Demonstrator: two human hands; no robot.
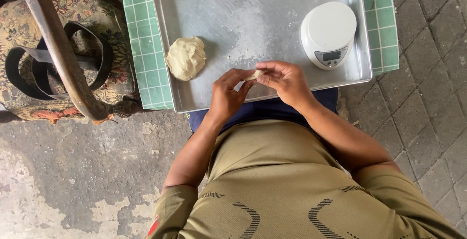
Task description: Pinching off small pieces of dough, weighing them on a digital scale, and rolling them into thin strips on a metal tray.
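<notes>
My left hand (228,94) and my right hand (287,80) meet over the near edge of a metal tray (253,10). Both pinch a small pale piece of dough (253,75) between their fingertips. A larger lump of dough (186,58) lies on the tray to the left of my hands, apart from them. A white round kitchen scale (328,32) stands on the tray's right side, just beyond my right hand.
The tray rests on a green tiled table (146,44). At the left stands a patterned cushioned seat (104,12) with black straps (36,68) and a metal bar (58,49) across it. Concrete floor lies below, paving stones at the right.
</notes>
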